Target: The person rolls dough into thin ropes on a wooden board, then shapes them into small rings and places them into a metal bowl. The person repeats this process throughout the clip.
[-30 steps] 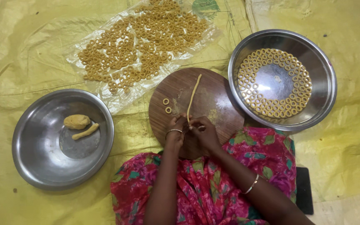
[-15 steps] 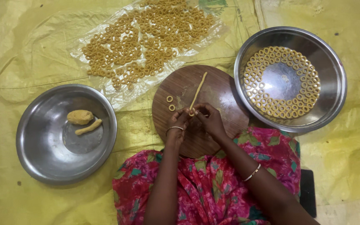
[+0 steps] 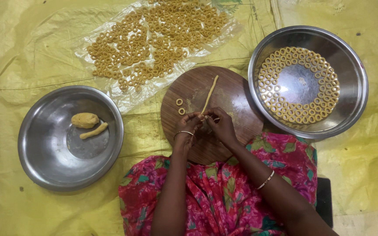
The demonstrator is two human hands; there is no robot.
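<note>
On a round wooden board (image 3: pixel 237 100) lies a thin yellow dough rope (image 3: pixel 210 92), running up and to the right. My left hand (image 3: pixel 188 126) and my right hand (image 3: pixel 219 125) meet at the rope's near end, fingers pinched together on the dough. Two small dough rings (image 3: pixel 180 106) rest on the board just left of the rope. Both wrists carry thin bangles.
A steel bowl (image 3: pixel 44 161) at the left holds a dough lump (image 3: pixel 84 120) and a short dough stick (image 3: pixel 94 130). A steel pan (image 3: pixel 351 65) at the right has several rings laid around its floor. A clear plastic sheet (image 3: pixel 123 98) with many rings lies behind the board, all on a yellow cloth.
My hands have stayed at the rope's near end, fingers working the dough. The camera view has shifted slightly, so everything sits a little further right and lower.
</note>
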